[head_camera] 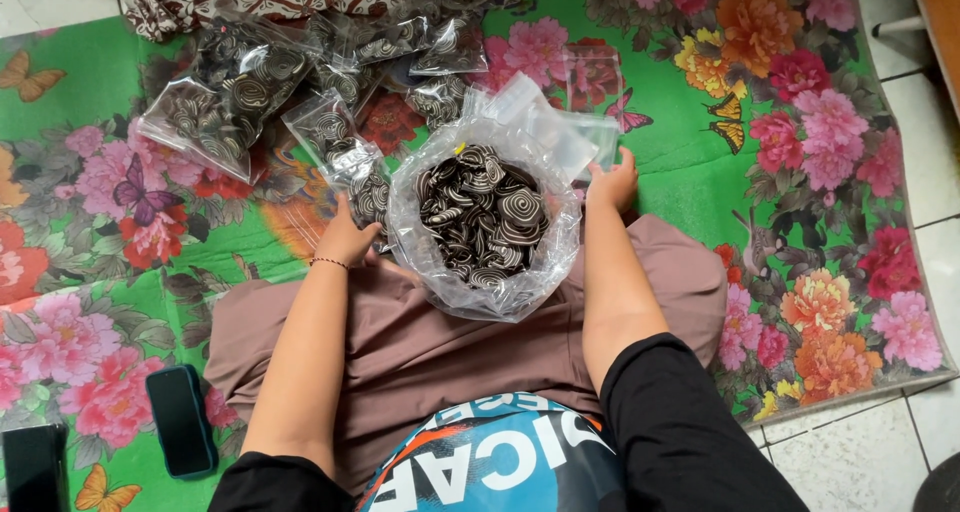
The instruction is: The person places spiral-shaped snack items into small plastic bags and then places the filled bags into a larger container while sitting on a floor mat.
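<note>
While I watch from head view, bagging step underway: left hand resting on small filled bag, grip unclear; right hand pinching empty clear bag. Big open bag of spiral snacks on lap, at floral mat near edge. Next, I judge, needs empty bag opened.

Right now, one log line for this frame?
left hand: on small filled packet | right hand: on empty clear bags | big open bag of swirl snacks: in lap | floral mat: underneath
</note>
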